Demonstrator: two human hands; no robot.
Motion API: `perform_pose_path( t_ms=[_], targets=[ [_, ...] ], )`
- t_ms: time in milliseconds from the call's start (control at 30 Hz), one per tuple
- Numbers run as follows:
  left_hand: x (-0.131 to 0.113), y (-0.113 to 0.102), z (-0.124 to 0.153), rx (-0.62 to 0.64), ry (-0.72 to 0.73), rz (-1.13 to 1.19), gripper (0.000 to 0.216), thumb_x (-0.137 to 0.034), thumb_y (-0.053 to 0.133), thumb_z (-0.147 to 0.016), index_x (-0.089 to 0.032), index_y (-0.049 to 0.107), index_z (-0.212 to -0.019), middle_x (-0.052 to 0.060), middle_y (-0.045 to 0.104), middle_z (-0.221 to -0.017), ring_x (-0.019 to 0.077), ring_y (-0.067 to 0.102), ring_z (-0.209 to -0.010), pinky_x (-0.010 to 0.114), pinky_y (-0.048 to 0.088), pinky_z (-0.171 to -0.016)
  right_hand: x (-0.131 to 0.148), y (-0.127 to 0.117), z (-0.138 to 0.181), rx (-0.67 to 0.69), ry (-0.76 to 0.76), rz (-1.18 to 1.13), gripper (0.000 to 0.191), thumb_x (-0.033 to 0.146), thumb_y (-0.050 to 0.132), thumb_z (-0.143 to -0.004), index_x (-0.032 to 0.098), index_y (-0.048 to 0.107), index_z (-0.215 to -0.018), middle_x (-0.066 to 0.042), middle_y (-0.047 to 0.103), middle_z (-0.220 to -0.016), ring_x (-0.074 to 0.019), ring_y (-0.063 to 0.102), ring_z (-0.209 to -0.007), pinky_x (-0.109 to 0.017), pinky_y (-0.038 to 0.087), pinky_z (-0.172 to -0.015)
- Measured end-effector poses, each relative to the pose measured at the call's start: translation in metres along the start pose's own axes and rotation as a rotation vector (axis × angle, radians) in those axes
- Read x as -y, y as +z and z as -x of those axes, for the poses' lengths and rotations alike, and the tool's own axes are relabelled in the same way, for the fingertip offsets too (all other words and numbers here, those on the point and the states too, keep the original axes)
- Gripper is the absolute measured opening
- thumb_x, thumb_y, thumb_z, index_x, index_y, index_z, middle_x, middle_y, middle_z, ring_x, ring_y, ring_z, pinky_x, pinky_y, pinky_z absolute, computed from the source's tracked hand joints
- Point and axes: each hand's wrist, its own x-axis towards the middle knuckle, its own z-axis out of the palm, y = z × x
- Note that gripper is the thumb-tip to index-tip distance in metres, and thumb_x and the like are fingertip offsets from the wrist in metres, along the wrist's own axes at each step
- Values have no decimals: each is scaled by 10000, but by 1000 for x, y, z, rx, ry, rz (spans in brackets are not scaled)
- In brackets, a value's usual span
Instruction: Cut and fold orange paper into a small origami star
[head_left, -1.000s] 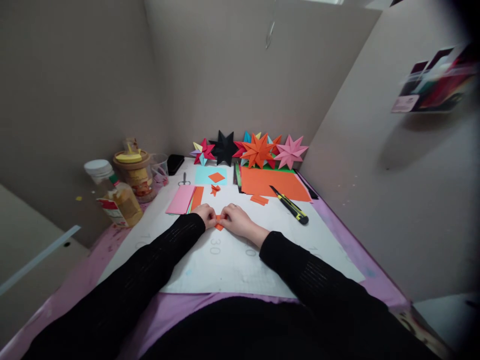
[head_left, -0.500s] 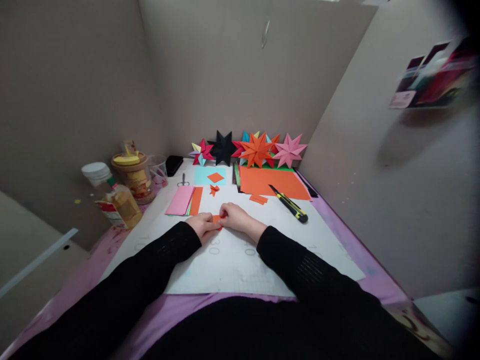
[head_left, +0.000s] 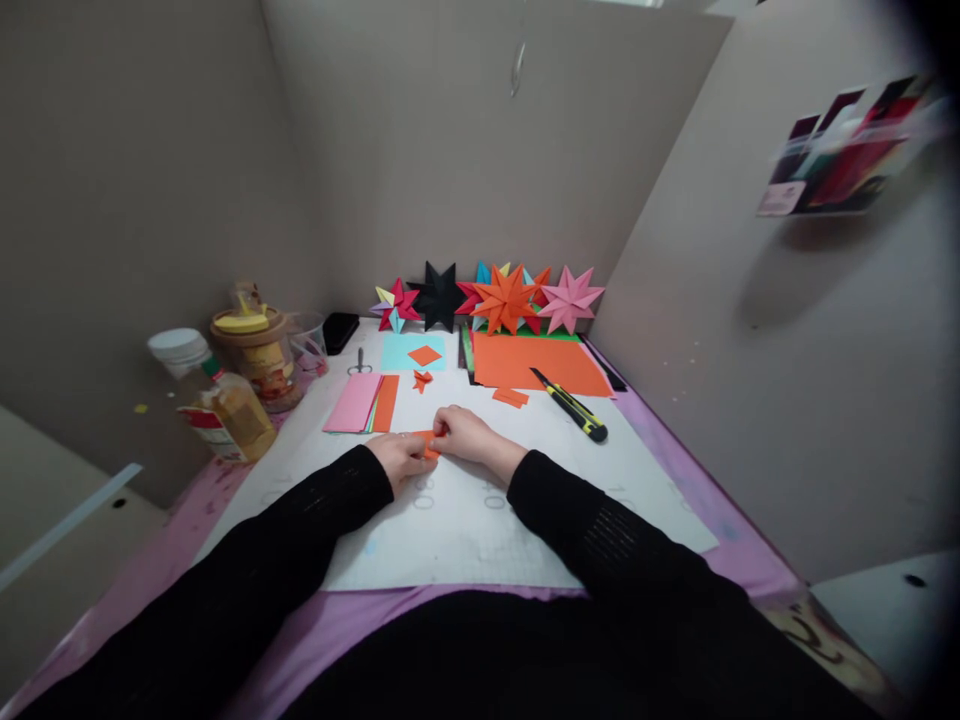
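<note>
Between my hands, on the white mat, lies a small piece of orange paper, partly hidden by my fingers. My left hand is closed on its left side, fingers pressed down near the lower edge. My right hand pinches its right side with bent fingers. Just beyond sits a small folded orange paper piece. To the left is a stack of pink and other coloured paper with an orange strip beside it. Small orange paper pieces lie to the right.
A yellow and black utility knife lies at the right, its tip over large orange sheets. Scissors and a light blue sheet are further back. Folded paper stars line the rear wall. A bottle and tub stand left.
The whole view has shifted slightly, so things appear a little further left. Both hands stay on the orange paper, and a bit more of it shows between them.
</note>
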Motion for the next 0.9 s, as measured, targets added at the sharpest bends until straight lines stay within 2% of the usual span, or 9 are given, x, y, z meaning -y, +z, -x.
perform_pose_path(
  t_ms=[133, 300, 533, 633, 700, 767, 900],
  targets=[
    [0, -1, 6, -27, 30, 26, 325, -263, 375, -842, -260, 670, -977, 43, 564, -733, 150, 496, -664, 271, 355, -623, 2, -2, 2, 4, -2, -6, 183, 261, 670, -626, 174, 548, -731, 10, 526, -761, -96, 437, -640, -201, 307, -553],
    [-11, -9, 9, 26, 6, -183, 351, -323, 382, -828, -229, 600, -1087, 60, 594, -764, 174, 538, -703, 276, 384, -599, 1, -1, 2, 2, 3, 8, 170, 255, 666, -634, 176, 549, -728, 11, 528, -752, -98, 440, -636, -201, 304, -544],
    [-17, -23, 1, 169, -229, -371, 401, -475, 371, -821, -187, 637, -903, 67, 604, -729, 205, 574, -655, 292, 363, -524, 2, -2, 1, -2, 8, -4, 186, 260, 685, -625, 169, 552, -717, 12, 520, -744, -97, 450, -643, -200, 310, -562],
    [-17, -23, 2, 159, -288, -405, 461, -528, 368, -810, -162, 639, -883, 83, 611, -747, 226, 587, -685, 299, 366, -529, 2, -2, 2, -6, 4, -22, 190, 262, 685, -627, 170, 551, -725, 16, 514, -744, -91, 439, -631, -198, 305, -557],
    [-19, -21, 3, 117, -270, -416, 480, -548, 373, -804, -162, 642, -899, 87, 617, -763, 224, 592, -709, 301, 372, -559, 2, -2, 2, -10, 3, -28, 189, 255, 684, -624, 170, 549, -724, 18, 510, -740, -90, 435, -628, -196, 301, -553],
    [-21, -19, 3, 111, -190, -402, 474, -552, 378, -804, -198, 625, -1000, 73, 629, -767, 213, 596, -712, 295, 370, -577, 2, -1, 2, -10, 5, -29, 190, 248, 687, -616, 170, 548, -720, 18, 509, -738, -92, 435, -631, -196, 300, -552],
    [-23, -17, 3, 197, -125, -350, 471, -528, 357, -825, -283, 514, -1195, 39, 661, -775, 199, 608, -676, 278, 347, -537, 1, -1, 1, -13, 5, -33, 192, 244, 686, -607, 171, 546, -716, 17, 514, -744, -95, 437, -635, -202, 308, -559]
  ],
)
